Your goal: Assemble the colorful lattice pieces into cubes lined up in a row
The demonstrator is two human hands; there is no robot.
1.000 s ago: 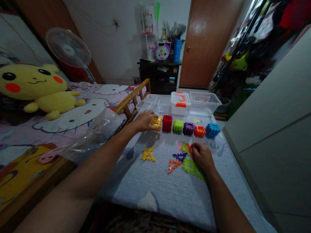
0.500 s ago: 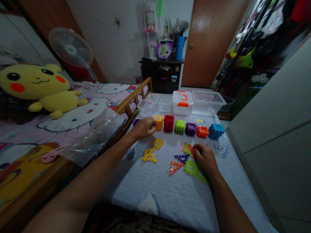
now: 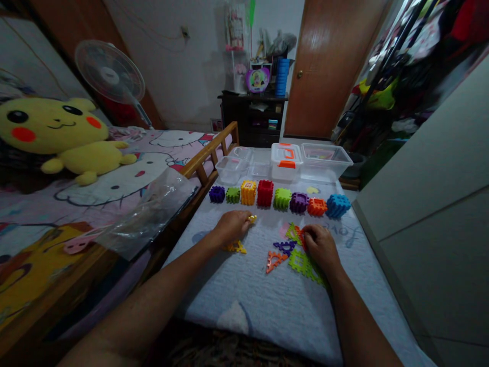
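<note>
My left hand (image 3: 232, 227) is closed with its fingertips on a yellow building piece (image 3: 252, 218). Under that hand lies another yellow building piece (image 3: 239, 248), partly covered. To the right, my right hand (image 3: 324, 247) rests with curled fingers on an orange building piece (image 3: 300, 236), much of it hidden. Around it lie a green building piece (image 3: 292, 232), a dark blue triangle (image 3: 285, 247), an orange triangle (image 3: 275, 261) and a larger green piece (image 3: 300, 262) reaching toward my right wrist. Notched stacks stand in a row beyond, including a red stack (image 3: 265, 193) and a small green stack (image 3: 233, 194).
Behind the row stand a lidded clear box (image 3: 286, 171) with orange clips and an open clear bin (image 3: 326, 163). A wooden bed rail (image 3: 214, 153) borders the left side, with a plastic bag (image 3: 153, 209) beside it. A white cabinet (image 3: 428, 214) lines the right.
My left hand has come back from the row toward me and taken hold of a yellow piece. The small green stack now shows in the row. My right hand has barely moved.
</note>
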